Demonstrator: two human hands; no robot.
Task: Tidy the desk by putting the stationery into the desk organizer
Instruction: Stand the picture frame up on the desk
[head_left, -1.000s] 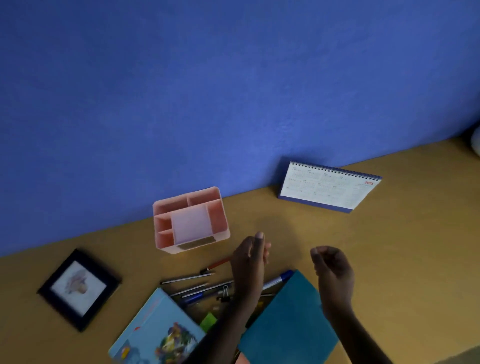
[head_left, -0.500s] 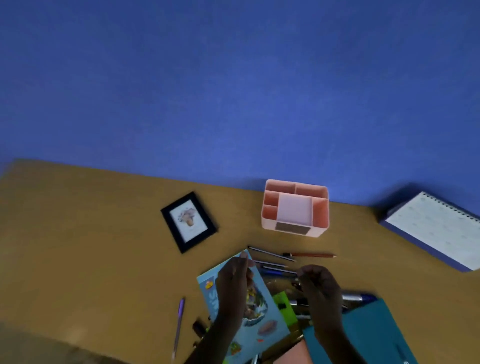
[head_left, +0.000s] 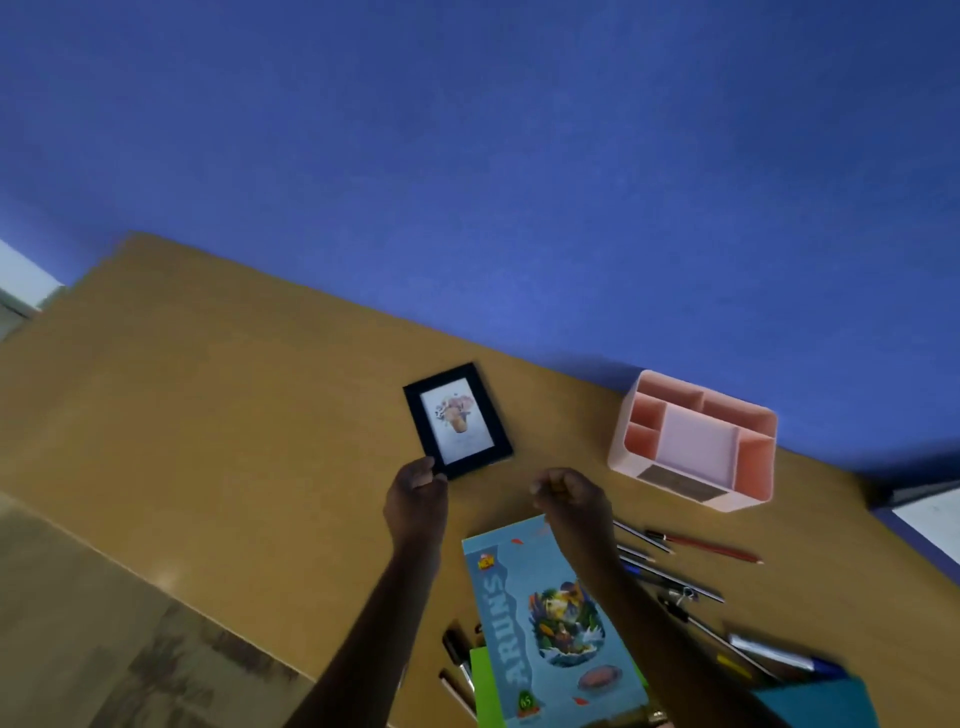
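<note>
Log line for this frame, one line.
left hand: pinching picture frame corner | right hand: curled, empty | organizer: looks empty | pens: on desk

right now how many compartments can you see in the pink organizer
6 in the pink organizer: two along the back, two small ones down its left side, one large pale one in the centre, one on the right. None seem hidden.
</note>
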